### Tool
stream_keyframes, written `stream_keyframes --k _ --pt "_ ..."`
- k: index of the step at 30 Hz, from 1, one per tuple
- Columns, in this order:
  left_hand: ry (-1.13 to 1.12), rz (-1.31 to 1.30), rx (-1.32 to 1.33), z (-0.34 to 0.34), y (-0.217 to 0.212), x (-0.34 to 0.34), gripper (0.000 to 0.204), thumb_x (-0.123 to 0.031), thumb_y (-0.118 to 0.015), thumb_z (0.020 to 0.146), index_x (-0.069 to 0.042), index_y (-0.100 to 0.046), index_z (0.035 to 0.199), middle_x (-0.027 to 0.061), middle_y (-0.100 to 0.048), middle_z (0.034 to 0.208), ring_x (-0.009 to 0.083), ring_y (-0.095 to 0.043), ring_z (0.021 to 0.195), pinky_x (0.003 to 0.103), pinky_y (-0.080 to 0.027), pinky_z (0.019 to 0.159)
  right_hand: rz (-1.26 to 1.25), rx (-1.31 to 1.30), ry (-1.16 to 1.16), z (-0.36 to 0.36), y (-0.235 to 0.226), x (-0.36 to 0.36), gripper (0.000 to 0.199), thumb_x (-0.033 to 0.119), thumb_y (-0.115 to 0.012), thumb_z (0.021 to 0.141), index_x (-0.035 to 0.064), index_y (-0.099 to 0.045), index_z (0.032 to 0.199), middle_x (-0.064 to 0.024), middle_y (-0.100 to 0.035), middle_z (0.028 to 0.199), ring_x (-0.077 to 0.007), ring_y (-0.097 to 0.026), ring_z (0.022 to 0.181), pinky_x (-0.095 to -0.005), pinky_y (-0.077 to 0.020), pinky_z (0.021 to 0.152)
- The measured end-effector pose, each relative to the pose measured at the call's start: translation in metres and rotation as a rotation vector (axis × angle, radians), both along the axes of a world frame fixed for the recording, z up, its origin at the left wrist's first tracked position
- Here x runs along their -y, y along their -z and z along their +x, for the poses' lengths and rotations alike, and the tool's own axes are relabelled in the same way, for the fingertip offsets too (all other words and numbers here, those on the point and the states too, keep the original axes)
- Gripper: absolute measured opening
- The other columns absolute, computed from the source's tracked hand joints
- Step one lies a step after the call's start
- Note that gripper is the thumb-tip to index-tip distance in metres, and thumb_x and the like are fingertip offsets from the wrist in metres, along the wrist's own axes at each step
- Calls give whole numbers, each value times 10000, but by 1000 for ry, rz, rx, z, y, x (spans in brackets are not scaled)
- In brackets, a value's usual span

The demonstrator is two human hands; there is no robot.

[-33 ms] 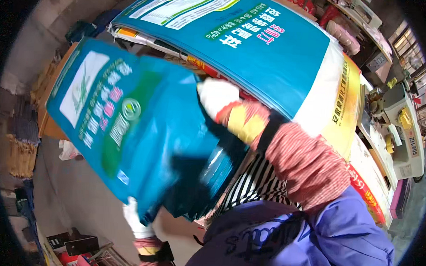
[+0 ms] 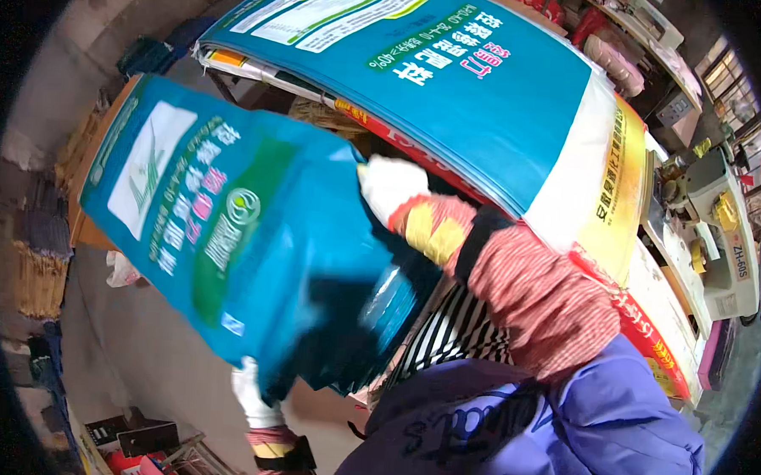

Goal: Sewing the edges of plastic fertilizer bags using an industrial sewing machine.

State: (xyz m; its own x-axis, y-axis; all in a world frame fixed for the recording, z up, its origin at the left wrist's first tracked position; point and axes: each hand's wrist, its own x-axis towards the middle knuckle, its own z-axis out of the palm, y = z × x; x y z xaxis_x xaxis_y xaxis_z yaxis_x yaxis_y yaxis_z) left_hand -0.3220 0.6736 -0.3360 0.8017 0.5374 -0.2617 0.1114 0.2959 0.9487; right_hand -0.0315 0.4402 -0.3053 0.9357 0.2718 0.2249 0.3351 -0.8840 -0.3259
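Note:
A batch of flat teal printed sacks (image 2: 313,226) spans the space between my two hands, slanting down toward my body. Its near end sags, and its lower edge looks layered. My right hand (image 2: 391,187), in a white glove, is closed on the upper right edge. At the lower left edge, my left hand (image 2: 255,393), gloved in white too, is closed on a corner; its fingertips are partly behind the sacks. Just beyond my right hand lies a broad stack of similar teal sacks (image 2: 504,124).
White sacks with yellow and red bands (image 2: 598,213) lie under the teal stack. A pale sewing machine (image 2: 724,244) stands on a bench at the right. Brown bundles (image 2: 39,282) line the left wall. Red items and a frame (image 2: 146,448) lie at the lower left.
The held sacks have shifted slightly down and right at the left hand's end. My left hand has moved a little to the right; my right hand has moved slightly down.

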Motion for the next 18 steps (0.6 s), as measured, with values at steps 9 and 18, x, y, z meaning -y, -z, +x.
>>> stream_keyframes --k 9,18 --pt "596 647 -156 -44 19 35 212 -190 -513 881 12 -577 899 41 -559 715 143 -526 549 307 -416 459 -362 -176 -18 2 108 46 149 195 -564 731 81 -660 743 -156 -628 710 -309 -616 598 -420 -479 522" --pt "297 328 -256 -21 48 14 214 -100 -523 865 -123 -423 676 -1 -536 686 99 -538 582 260 -418 483 -320 -70 302 -2 96 62 241 145 -490 795 6 -679 849 -213 -648 828 -355 -623 664 -496 -504 631"
